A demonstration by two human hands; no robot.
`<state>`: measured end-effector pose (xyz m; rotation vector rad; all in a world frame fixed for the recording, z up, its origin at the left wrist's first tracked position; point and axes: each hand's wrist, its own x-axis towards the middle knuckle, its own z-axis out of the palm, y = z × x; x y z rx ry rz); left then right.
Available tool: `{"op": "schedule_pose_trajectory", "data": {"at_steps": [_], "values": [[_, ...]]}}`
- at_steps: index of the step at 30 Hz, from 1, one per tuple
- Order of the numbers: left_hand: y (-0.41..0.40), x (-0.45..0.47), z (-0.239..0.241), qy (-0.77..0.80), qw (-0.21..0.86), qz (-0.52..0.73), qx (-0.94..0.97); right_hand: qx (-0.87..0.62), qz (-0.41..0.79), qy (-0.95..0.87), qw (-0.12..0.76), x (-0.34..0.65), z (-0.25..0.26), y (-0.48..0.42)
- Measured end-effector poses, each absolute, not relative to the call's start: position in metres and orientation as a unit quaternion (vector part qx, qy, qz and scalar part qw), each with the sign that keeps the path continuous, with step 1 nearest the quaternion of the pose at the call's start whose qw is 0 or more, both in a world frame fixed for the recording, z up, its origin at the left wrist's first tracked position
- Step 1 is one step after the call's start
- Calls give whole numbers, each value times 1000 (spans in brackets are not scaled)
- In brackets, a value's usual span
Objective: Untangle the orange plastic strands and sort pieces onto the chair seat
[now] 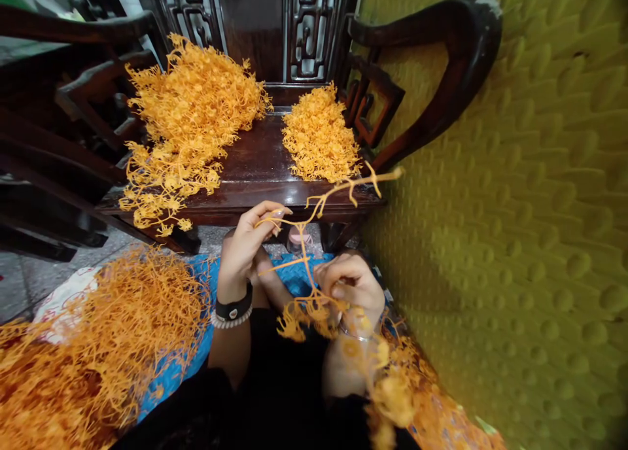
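Note:
My left hand (pixel 248 241) pinches a thin orange plastic sprig (pixel 338 191) near its middle; the sprig branches up and to the right over the chair's front edge. My right hand (pixel 350 283) grips the lower end of the same sprig, with a bunch of orange flower pieces (pixel 299 319) hanging from it. Both hands are held over my lap, just in front of a dark wooden chair (pixel 260 169). A black band and a bead bracelet sit on the left wrist, and a thin bangle on the right.
On the chair seat lie a large pile of orange sprigs (pixel 189 120) at left and a smaller pile (pixel 318 136) at right. Another big heap (pixel 93 345) rests on blue cloth (pixel 176 365) at my lower left. A yellow bumpy padded wall (pixel 515 227) fills the right.

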<state>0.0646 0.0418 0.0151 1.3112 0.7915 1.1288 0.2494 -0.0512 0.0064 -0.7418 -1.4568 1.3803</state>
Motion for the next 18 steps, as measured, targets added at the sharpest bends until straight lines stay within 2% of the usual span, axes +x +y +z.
{"op": "schedule_pose_trajectory", "data": {"at_steps": [3, 6, 10, 14, 18], "values": [[45, 58, 3, 321, 560, 389, 657, -334, 592, -441, 587, 243, -1, -53], [47, 50, -2, 305, 484, 321, 755, -343, 593, -383, 620, 231, 5, -50], [45, 46, 5, 228, 376, 355, 825, -362, 593, -334, 637, 221, 18, -42], [41, 51, 12, 162, 368, 376, 835, -372, 592, -316, 641, 221, 16, -38], [37, 59, 13, 190, 327, 422, 824, -379, 590, -285, 653, 219, 13, -39]]}}
